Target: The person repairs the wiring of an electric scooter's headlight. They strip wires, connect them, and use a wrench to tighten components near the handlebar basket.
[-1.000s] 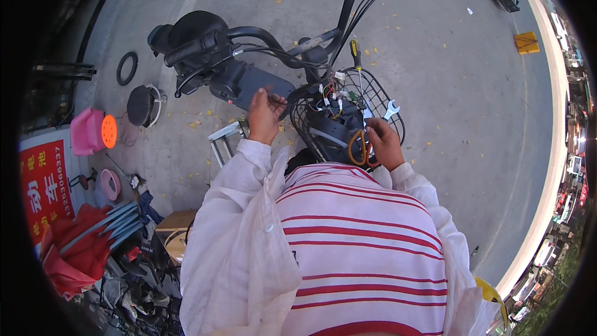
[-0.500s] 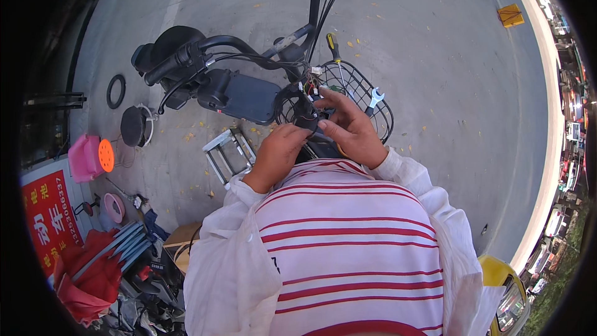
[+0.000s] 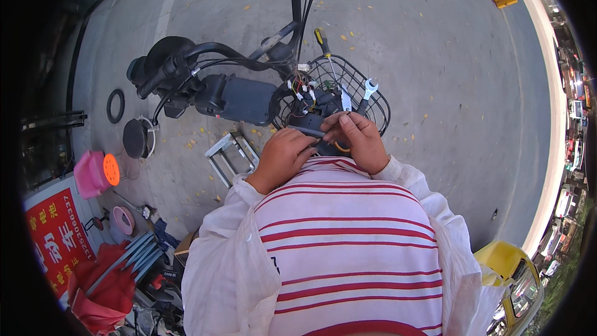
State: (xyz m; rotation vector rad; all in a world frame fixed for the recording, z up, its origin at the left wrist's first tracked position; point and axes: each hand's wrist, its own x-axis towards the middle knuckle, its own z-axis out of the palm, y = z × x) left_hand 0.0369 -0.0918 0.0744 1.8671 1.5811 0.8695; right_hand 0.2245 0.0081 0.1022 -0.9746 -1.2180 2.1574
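Observation:
A black part (image 3: 306, 126), shaped like a small flat box, sits just in front of my body at the front of the electric bike. My left hand (image 3: 283, 153) has its fingers curled against the near side of this part. Thumb and fingertips of my right hand (image 3: 362, 140) are pressed together by its right end; what they pinch is too small to make out. Beyond the part, loose thin wires with white connectors (image 3: 303, 88) stick up in a bundle. Pliers with a bright metal jaw (image 3: 346, 101) stand in the wire basket, partly behind my right hand.
The black wire basket (image 3: 377, 126) also holds a yellow-black screwdriver (image 3: 322, 42) and an open-ended wrench (image 3: 370, 89). Handlebars (image 3: 273, 40) reach across the far side. A metal stand (image 3: 231, 154) is on the left, with a pink container (image 3: 90, 174) and red umbrella (image 3: 102, 280) beyond.
My right hand has drawn back from the wires toward me, and its spread fingers have come together in a pinch. The black part and wires show more. My view has shifted slightly.

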